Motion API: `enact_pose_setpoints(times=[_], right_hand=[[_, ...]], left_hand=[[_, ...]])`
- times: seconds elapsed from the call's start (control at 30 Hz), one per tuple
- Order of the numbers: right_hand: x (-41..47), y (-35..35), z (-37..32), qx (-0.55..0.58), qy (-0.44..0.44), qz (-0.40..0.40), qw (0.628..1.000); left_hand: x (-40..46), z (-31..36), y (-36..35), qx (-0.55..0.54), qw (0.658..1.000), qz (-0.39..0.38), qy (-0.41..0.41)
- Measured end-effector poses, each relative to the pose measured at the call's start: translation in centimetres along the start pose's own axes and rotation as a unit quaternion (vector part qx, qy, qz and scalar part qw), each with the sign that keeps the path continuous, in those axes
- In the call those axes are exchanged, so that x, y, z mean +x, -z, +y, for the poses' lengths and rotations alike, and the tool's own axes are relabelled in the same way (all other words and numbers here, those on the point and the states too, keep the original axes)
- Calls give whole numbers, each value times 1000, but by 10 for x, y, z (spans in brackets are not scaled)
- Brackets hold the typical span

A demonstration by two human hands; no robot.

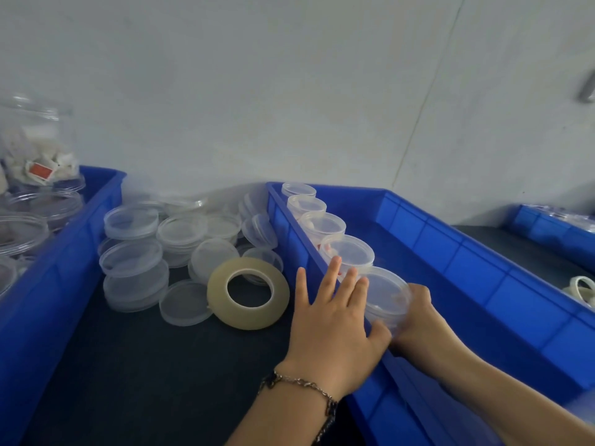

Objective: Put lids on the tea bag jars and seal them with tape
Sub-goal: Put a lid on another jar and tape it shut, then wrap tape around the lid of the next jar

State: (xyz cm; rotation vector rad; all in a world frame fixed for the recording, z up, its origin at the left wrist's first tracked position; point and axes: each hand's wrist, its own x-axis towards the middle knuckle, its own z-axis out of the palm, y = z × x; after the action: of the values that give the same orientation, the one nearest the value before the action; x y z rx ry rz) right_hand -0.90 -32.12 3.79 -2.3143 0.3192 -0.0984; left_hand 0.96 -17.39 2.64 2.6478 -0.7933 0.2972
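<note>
A row of several lidded clear jars stands along the left wall of the blue bin (pixel 483 252). The nearest jar (pixel 388 294) is gripped at its right side by my right hand (pixel 415 313). My left hand (pixel 335 317), with fingers spread straight, rests over the bin's wall, its fingertips against the jar's left side. A roll of clear tape (pixel 248 292) lies flat on the dark table just left of my left hand. A pile of loose clear lids (pixel 180 243) lies behind the tape.
A second blue bin (pixel 58 268) at the left holds open jars, with a tall jar of tea bags (pixel 35 146) at its back. A third blue bin (pixel 553 230) sits at the far right, with tape rolls (pixel 581 289) near it. A grey wall is behind.
</note>
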Motion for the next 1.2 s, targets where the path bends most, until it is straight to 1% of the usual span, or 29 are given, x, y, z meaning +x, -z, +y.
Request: enact_pose_setpoints(times=[0.17,0.33,0.4,0.53,0.7,0.83,0.97,1.03,1.07,1.13,1.2], right_hand=[[2,0,0,49,-4,-21,999],[0,-1,-7,78,7,-24,997],[-3,-3,-12,73,8,-28,997],[-7,-4,-20,61,13,-12,998],[-12,1,-20,81,-2,-2,997],[-12,-1,-21,85,-6,-8,996],[-15,1,-22,64,-49,-18,997],[-19,7,-25,42,-61,22,997],[-22,11,-29,27,-41,56,997],[-32,12,-44,29,48,106,993],[-40,1,-69,79,123,93,985]], left_hand=[[1,1,2,19,1000,-10,13],[-1,3,2,-10,1000,-11,15],[-3,0,0,-13,1000,-10,21],[-2,-3,-2,-2,999,-11,34],[1,0,-4,6,999,-18,32],[1,-1,-6,3,999,-27,37],[-5,-3,-8,-14,999,-24,29],[-14,-3,0,-45,998,-11,33],[-20,-3,7,-61,997,1,38],[-32,-7,25,-93,994,43,45],[-43,-17,47,-92,989,99,62]])
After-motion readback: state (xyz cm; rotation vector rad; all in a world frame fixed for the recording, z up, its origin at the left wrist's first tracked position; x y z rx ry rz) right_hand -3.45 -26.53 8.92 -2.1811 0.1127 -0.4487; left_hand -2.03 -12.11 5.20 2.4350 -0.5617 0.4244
